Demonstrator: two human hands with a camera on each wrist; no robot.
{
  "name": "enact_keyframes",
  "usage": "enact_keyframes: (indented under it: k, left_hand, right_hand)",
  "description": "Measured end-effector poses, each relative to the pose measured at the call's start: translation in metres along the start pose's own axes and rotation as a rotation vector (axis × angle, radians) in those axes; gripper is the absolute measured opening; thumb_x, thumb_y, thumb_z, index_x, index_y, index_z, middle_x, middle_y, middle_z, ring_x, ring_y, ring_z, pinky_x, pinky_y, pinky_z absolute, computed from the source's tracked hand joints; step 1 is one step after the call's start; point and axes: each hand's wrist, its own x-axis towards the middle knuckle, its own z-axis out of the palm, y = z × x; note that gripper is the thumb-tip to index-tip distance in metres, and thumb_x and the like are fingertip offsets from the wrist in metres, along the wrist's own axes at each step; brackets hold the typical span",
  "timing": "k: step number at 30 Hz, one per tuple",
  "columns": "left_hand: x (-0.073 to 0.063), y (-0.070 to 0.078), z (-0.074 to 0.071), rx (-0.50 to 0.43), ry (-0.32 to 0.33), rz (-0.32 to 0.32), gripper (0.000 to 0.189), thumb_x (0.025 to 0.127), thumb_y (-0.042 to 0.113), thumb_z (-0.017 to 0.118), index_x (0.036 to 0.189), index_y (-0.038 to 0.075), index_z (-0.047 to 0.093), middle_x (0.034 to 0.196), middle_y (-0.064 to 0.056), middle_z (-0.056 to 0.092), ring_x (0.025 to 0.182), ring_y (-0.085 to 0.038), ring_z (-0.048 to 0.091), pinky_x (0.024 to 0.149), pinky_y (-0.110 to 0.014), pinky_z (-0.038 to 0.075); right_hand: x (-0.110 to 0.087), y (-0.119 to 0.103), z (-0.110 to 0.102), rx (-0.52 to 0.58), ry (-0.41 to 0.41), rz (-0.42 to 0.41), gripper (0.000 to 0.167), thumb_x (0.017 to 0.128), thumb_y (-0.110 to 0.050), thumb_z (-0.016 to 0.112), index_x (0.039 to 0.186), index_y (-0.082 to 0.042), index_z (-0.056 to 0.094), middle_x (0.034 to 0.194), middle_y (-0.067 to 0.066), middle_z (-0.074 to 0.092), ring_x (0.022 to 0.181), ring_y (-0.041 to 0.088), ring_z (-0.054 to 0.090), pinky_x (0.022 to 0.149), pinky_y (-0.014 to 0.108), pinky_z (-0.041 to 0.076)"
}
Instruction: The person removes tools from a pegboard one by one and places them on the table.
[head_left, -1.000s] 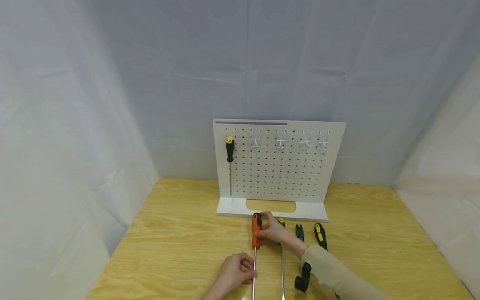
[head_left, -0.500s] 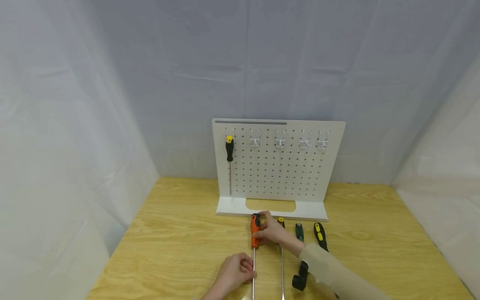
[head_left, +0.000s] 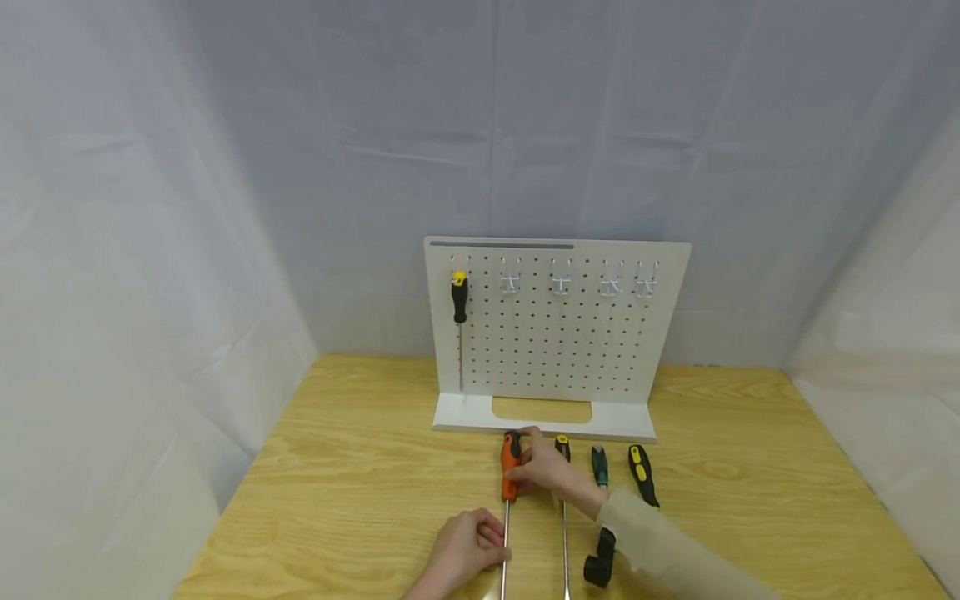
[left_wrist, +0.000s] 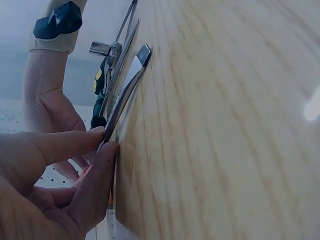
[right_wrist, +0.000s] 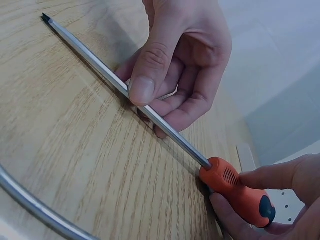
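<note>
An orange-handled flathead screwdriver (head_left: pixel 510 467) lies lengthwise at the middle of the table, its black butt end toward the pegboard. My left hand (head_left: pixel 467 546) pinches its steel shaft (right_wrist: pixel 165 125) between thumb and finger. On the handle (right_wrist: pixel 237 192), the thumb and fingers of my right hand (head_left: pixel 551 467) grip from the right side. The left wrist view shows the flat blade tip (left_wrist: pixel 143 54) sticking out past my left fingertips, close over the wood. Right of it lies a yellow-and-black screwdriver (head_left: pixel 564 517), partly behind my right hand.
A white pegboard (head_left: pixel 555 333) stands at the back, with a black-and-yellow screwdriver (head_left: pixel 460 300) hanging at its left and several clear hooks (head_left: pixel 561 279) beside it. A green-handled tool (head_left: pixel 599 465) and a black-and-yellow handle (head_left: pixel 641 473) lie on the right, partly under my right sleeve (head_left: pixel 667 542).
Both hands have drawn the orange screwdriver slightly toward me and a touch left, keeping their hold. The hanging screwdriver stays where it was.
</note>
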Motion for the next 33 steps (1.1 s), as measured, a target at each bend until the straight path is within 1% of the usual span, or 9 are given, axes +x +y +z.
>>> enact_keyframes:
  k: [6,9,12,18,23,26,30,33]
  left_hand:
    - [0.001,0.000,-0.001,0.007,-0.009,-0.006,0.018,0.078,0.002,0.083,0.089,0.002,0.069,0.076,0.001,0.068,0.065,-0.003,0.060,0.057,-0.018,0.051]
    - [0.000,0.000,-0.001,-0.005,-0.014,-0.007,0.018,0.078,0.002,0.082,0.090,0.001,0.069,0.076,0.001,0.067,0.065,-0.003,0.060,0.057,-0.018,0.051]
    - [-0.001,0.000,0.000,-0.015,-0.017,-0.012,0.019,0.078,0.001,0.082,0.090,0.001,0.068,0.076,0.001,0.067,0.064,-0.003,0.059,0.057,-0.017,0.051]
    - [0.000,0.000,0.000,-0.042,-0.019,-0.024,0.024,0.078,-0.001,0.083,0.095,0.000,0.066,0.077,-0.001,0.067,0.065,-0.005,0.060,0.056,-0.017,0.050]
    - [0.000,-0.002,0.000,-0.057,-0.018,-0.004,0.026,0.078,0.000,0.084,0.097,0.000,0.066,0.079,-0.003,0.068,0.065,-0.004,0.061,0.056,-0.017,0.051]
    - [0.001,-0.003,0.000,-0.054,-0.013,0.022,0.026,0.078,0.000,0.084,0.097,0.000,0.067,0.080,-0.004,0.070,0.065,-0.004,0.062,0.057,-0.017,0.051]
    - [0.001,-0.004,0.000,-0.054,-0.006,0.041,0.026,0.078,-0.001,0.084,0.098,-0.001,0.066,0.080,-0.005,0.071,0.066,-0.005,0.064,0.058,-0.017,0.051]
    - [0.001,-0.005,0.000,-0.060,-0.003,0.039,0.027,0.078,-0.002,0.084,0.098,0.000,0.066,0.080,-0.005,0.071,0.066,-0.005,0.064,0.058,-0.017,0.051]
  right_hand:
    - [0.003,0.004,0.001,-0.008,0.029,0.003,0.078,0.081,0.011,0.076,0.144,0.008,0.031,0.096,0.021,0.061,0.068,0.021,0.069,0.062,0.036,0.063]
    - [0.003,0.005,-0.001,-0.045,0.044,0.006,0.078,0.080,0.010,0.078,0.144,0.007,0.033,0.099,0.020,0.061,0.068,0.019,0.067,0.063,0.034,0.063]
    - [0.001,0.005,-0.004,-0.066,0.042,0.003,0.078,0.080,0.008,0.079,0.145,0.007,0.035,0.102,0.021,0.060,0.069,0.019,0.066,0.064,0.034,0.063]
    - [-0.002,0.002,-0.006,-0.066,0.018,-0.007,0.078,0.082,0.006,0.079,0.146,0.006,0.035,0.106,0.022,0.060,0.072,0.019,0.067,0.066,0.035,0.063]
    - [-0.004,0.000,-0.008,-0.096,0.039,-0.016,0.076,0.082,0.006,0.078,0.146,0.004,0.038,0.105,0.022,0.061,0.075,0.019,0.066,0.068,0.034,0.062]
    - [-0.004,0.000,-0.008,-0.123,0.059,-0.024,0.073,0.082,0.005,0.078,0.145,0.003,0.041,0.105,0.020,0.062,0.079,0.019,0.065,0.068,0.032,0.060]
    - [-0.004,0.000,-0.009,-0.129,0.060,-0.042,0.068,0.084,0.004,0.077,0.143,0.003,0.044,0.105,0.020,0.064,0.084,0.020,0.065,0.069,0.030,0.059]
    - [-0.003,0.000,-0.010,-0.125,0.054,-0.063,0.064,0.084,0.003,0.077,0.141,0.003,0.047,0.105,0.020,0.065,0.085,0.020,0.064,0.069,0.029,0.058]
